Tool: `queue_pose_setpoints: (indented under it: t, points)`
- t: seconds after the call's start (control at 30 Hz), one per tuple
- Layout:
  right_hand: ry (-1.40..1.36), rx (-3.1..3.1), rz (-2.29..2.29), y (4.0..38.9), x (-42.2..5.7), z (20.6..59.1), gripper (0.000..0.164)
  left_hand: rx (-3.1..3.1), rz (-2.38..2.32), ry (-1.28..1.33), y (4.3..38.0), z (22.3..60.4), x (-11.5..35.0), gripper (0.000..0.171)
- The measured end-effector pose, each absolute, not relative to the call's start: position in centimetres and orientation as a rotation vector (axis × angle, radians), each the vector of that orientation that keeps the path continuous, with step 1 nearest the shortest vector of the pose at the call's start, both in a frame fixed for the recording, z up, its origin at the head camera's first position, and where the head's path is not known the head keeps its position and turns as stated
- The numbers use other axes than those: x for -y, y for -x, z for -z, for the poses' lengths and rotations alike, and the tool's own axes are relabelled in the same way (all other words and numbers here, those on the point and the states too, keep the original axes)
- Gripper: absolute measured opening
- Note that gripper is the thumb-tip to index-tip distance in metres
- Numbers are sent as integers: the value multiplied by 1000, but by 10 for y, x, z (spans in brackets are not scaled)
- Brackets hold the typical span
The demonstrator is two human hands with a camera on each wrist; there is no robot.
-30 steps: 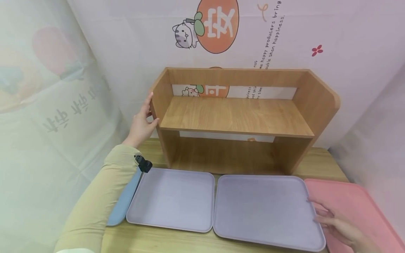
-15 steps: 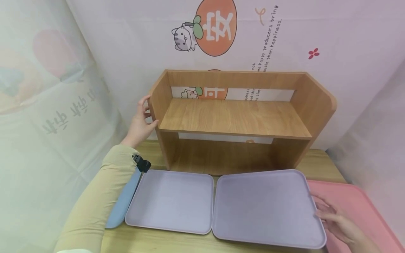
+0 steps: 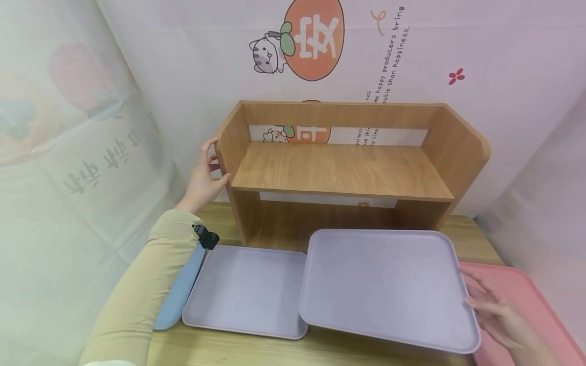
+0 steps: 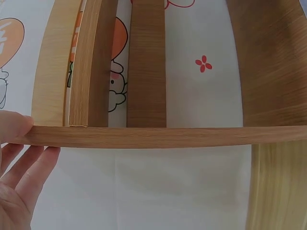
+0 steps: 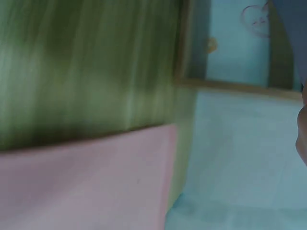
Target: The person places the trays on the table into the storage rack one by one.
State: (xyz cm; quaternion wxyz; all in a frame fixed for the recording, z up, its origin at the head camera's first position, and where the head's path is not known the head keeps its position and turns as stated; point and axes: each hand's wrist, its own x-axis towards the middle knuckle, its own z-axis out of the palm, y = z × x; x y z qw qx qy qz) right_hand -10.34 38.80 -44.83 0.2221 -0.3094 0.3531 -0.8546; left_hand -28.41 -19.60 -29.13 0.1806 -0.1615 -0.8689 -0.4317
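Note:
My left hand (image 3: 201,180) grips the left side panel of a two-tier wooden shelf (image 3: 343,168). In the left wrist view the thumb lies on one face of the panel (image 4: 158,137) and the fingers on the other. On the right, my right hand (image 3: 499,312) holds a lavender tray (image 3: 389,290) by its right edge, thumb on top; the fingers beneath are partly hidden. That tray is raised off the table and tilted, its left edge over the neighbouring pale lavender tray (image 3: 247,292). In the blurred right wrist view only a bit of the hand (image 5: 302,129) shows.
A pink tray (image 3: 508,284) lies on the wooden table (image 3: 229,351) at the right, below my right hand. At the left, a blue tray (image 3: 180,295) is partly covered by my sleeve. Printed cloth (image 3: 183,61) hangs behind the shelf and at both sides.
My right hand has lifted the lavender tray off the table, raising its far edge first and then the left side. My left hand keeps its grip on the shelf.

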Motion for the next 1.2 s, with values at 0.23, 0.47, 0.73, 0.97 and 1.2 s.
queue_pose_setpoints:
  t: [0.23,0.47,0.73,0.97,1.2]
  points:
    - [908,-890,2416,110,-354,421,67,2457,1231,440,285,293,196,87]
    - [985,-772,2483,122,-321,393,63,2445,1250,440,287,296,195,85]
    - [827,-873,2666,129,-301,378,57,2449,1234,451,289,297,194,85]
    - [602,-1012,2854,136,-289,370,50,2454,1194,463,287,294,196,88]
    - [460,-1041,2922,140,-275,359,45,2465,1208,457,286,293,196,90]
